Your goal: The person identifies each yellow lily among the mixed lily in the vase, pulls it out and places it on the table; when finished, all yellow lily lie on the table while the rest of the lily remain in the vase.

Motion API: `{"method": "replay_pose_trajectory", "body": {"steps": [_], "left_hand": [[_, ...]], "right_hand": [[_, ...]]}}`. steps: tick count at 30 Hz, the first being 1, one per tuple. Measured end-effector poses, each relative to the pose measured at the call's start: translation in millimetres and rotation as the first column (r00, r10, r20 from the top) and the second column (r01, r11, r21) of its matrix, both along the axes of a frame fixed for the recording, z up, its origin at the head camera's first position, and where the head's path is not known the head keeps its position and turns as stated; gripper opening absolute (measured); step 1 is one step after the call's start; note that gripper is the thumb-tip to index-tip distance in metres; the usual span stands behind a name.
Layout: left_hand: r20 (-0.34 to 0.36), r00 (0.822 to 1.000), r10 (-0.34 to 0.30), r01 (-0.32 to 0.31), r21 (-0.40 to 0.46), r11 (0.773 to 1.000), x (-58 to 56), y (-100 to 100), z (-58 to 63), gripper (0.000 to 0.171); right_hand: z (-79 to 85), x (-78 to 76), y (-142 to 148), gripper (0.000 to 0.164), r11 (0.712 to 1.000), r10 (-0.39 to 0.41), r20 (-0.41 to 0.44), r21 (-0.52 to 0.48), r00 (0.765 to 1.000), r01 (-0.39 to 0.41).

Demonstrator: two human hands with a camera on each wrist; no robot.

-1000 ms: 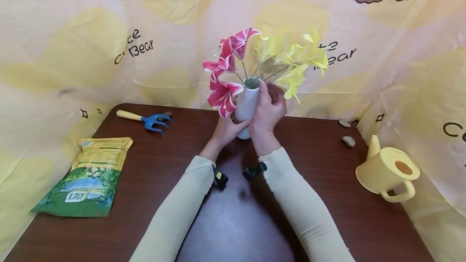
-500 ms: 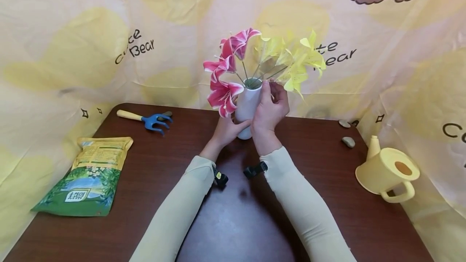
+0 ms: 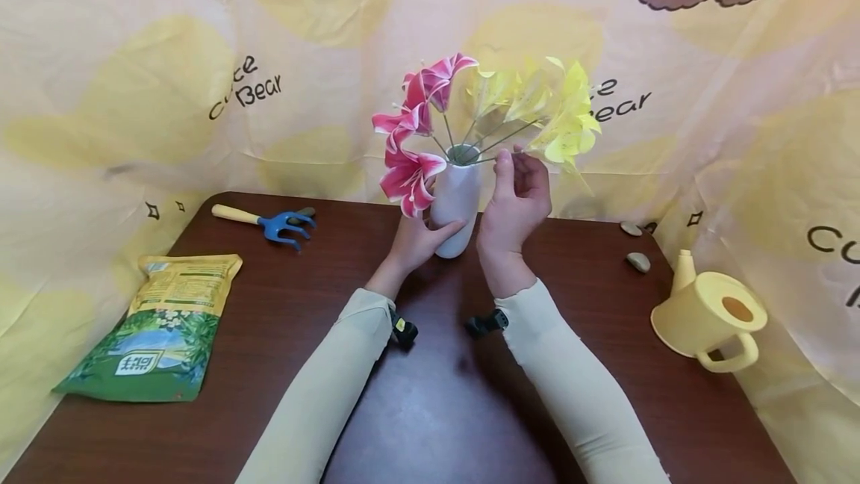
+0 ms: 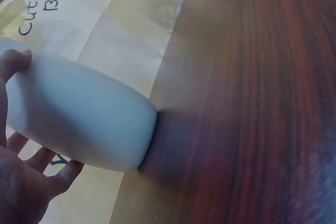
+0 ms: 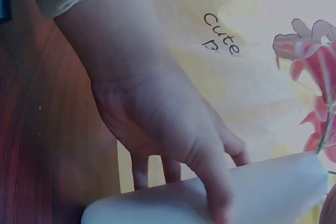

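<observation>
A white vase (image 3: 457,204) stands upright on the brown table. My left hand (image 3: 413,241) grips its lower part, with the thumb across the front; in the left wrist view the left hand (image 4: 26,182) has its fingers around the vase (image 4: 94,114). Pink lilies (image 3: 411,170) lean left from the mouth, and yellow lilies (image 3: 493,88) lean right. Right of the rim, my right hand (image 3: 513,204) pinches the stem of a yellow lily (image 3: 571,137) between thumb and fingers. The right wrist view shows mostly the left hand (image 5: 163,108) on the vase (image 5: 262,187).
A blue hand fork (image 3: 278,226) with a pale handle lies at the back left, by a stone. A green and yellow bag (image 3: 168,327) lies at the left. At the right are stones (image 3: 637,262) and a yellow watering can (image 3: 705,316). A printed curtain (image 3: 376,13) hangs behind.
My right hand has moved right, away from the vase's side, and the yellow blooms near it have shifted and spread. The left hand still holds the vase in place.
</observation>
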State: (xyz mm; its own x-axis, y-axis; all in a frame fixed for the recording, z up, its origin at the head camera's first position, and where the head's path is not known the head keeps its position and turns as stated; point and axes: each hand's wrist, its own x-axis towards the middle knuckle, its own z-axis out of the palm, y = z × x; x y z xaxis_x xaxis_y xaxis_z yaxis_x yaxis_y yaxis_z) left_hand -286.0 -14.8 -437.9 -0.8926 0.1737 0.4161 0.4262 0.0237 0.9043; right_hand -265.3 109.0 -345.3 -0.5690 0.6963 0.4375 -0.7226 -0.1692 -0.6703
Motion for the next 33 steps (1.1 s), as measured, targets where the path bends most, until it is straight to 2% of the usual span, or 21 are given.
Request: {"method": "replay_pose_trajectory", "body": {"steps": [4,7,11,14,18,21,24,28,31,33], "left_hand": [[-0.019,1.000,0.019,-0.019,0.000,1.000,-8.6,1.3,-8.4,0.089],[-0.043,0.999,0.021,-0.020,0.014,1.000,-16.2,1.6,-16.0,0.092],[-0.075,0.997,0.012,-0.010,0.020,1.000,-20.5,-0.1,-20.4,0.095],[-0.086,0.996,0.013,-0.012,0.007,1.000,-21.1,-2.0,-21.6,0.093],[-0.088,0.996,0.020,-0.021,-0.010,1.000,-19.8,-3.6,-21.8,0.090],[-0.087,0.996,0.022,-0.023,-0.020,1.000,-19.3,-4.2,-21.7,0.089],[-0.088,0.996,0.027,-0.029,-0.020,0.999,-19.0,-4.4,-21.4,0.089],[-0.087,0.996,0.025,-0.025,-0.006,1.000,-18.4,-4.9,-20.2,0.087],[-0.085,0.996,0.027,-0.027,0.003,1.000,-17.8,-5.5,-20.0,0.088],[-0.085,0.996,0.029,-0.029,0.003,1.000,-17.4,-5.7,-20.3,0.088]], "right_hand": [[2.9,12.6,8.1,0.013,0.997,0.071,-0.035,-0.009,0.997,-0.072],[1.6,22.9,16.2,0.014,0.990,0.138,-0.029,-0.016,0.990,-0.138],[-6.7,36.0,31.7,0.016,0.973,0.229,0.025,0.026,0.973,-0.230],[-16.5,43.4,47.3,0.017,0.949,0.282,0.102,0.115,0.954,-0.293],[-30.7,49.8,69.4,0.018,0.898,0.322,0.235,0.231,0.917,-0.374],[-41.8,52.8,85.6,0.017,0.854,0.322,0.344,0.297,0.882,-0.428],[-52.1,53.3,101.8,0.018,0.792,0.278,0.463,0.386,0.842,-0.473],[-64.1,50.3,121.9,0.025,0.700,0.208,0.595,0.464,0.776,-0.543],[-72.1,44.7,134.7,0.029,0.657,0.181,0.652,0.477,0.736,-0.584],[-76.3,39.9,141.5,0.030,0.644,0.169,0.683,0.470,0.711,-0.604]]}}
